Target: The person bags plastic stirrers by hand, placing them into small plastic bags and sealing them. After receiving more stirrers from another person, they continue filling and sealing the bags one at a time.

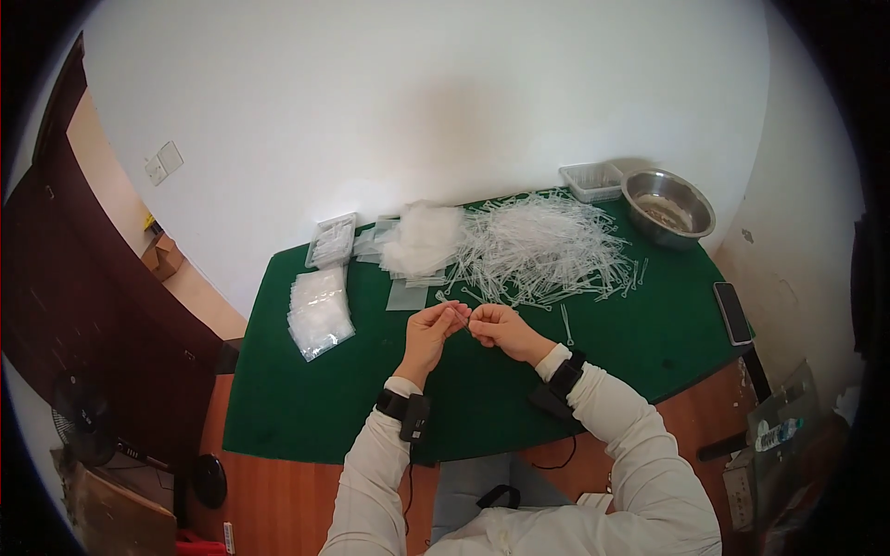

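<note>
Over the middle of the green cloth, my left hand (430, 335) and my right hand (506, 331) meet with their fingertips pinched together. Something thin seems to be between them, too small to make out. Just beyond them spreads a large heap of thin clear plastic sticks with looped ends (547, 246). One loose clear plastic piece (566, 326) lies on the cloth by my right hand. Left of the heap is a pile of clear, whitish plastic bags (422, 243). Farther left, overlapping filled clear bags (320, 315) lie in a stack.
The green-covered table (306, 408) stands against a white wall. At its back left is a tray of clear pieces (332, 239). A clear plastic tray (582, 183) and a metal bowl (691, 232) sit at the back right. A phone (732, 313) lies at the right edge.
</note>
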The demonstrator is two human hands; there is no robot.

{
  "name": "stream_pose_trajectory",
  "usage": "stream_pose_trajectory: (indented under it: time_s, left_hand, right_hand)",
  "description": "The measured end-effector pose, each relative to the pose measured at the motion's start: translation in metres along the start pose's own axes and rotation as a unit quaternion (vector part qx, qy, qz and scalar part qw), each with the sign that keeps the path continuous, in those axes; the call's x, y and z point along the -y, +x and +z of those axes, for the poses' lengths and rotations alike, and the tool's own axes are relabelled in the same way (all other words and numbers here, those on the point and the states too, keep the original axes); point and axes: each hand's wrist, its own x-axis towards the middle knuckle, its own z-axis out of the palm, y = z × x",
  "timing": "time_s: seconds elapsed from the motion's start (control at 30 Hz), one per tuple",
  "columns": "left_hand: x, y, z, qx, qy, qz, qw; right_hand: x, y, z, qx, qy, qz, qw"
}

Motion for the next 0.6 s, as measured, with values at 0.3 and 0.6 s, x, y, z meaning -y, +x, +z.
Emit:
stream_pose_trajectory:
  time_s: [0.3,0.6]
  left_hand:
    - [0.0011,-0.0006,0.0009,0.000,0.008,0.001,1.000]
    - [0.0025,-0.0021,-0.0022,0.027,0.058,-0.012,0.998]
  right_hand:
    - [-0.0041,0.0019,-0.0038,0.009,0.019,0.022,1.000]
    - [-0.0006,-0.0002,-0.0011,-0.001,0.021,0.039,0.999]
